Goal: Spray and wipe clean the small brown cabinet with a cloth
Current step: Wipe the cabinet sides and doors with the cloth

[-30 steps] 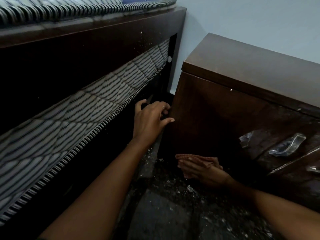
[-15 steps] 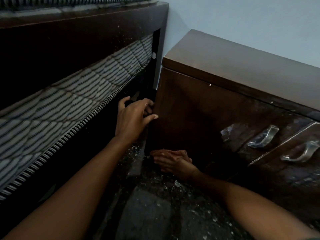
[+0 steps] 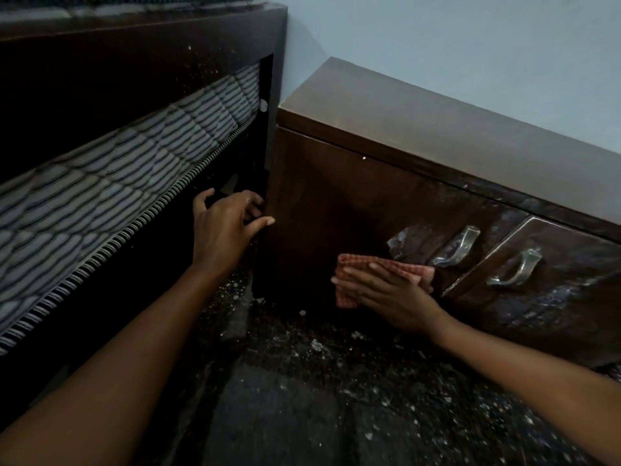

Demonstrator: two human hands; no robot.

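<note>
The small brown cabinet [image 3: 363, 196] stands against the pale wall, its side panel facing me and its drawer fronts with metal handles [image 3: 457, 247] to the right. My right hand [image 3: 386, 290] lies flat on a red checked cloth [image 3: 346, 297], pressing it against the lower part of the side panel near the front corner. My left hand [image 3: 225, 227] grips the cabinet's back edge, fingers curled into the gap by the bed frame. No spray bottle is in view.
A dark wooden bed frame [image 3: 134, 62] with a striped mattress [image 3: 117, 169] runs along the left, almost touching the cabinet. The dark speckled floor [image 3: 319, 398] lies below. A pale blue wall [image 3: 437, 38] stands behind.
My right hand has slid up and to the right along the side panel with the cloth, which now shows more fully. My left hand keeps its hold on the edge.
</note>
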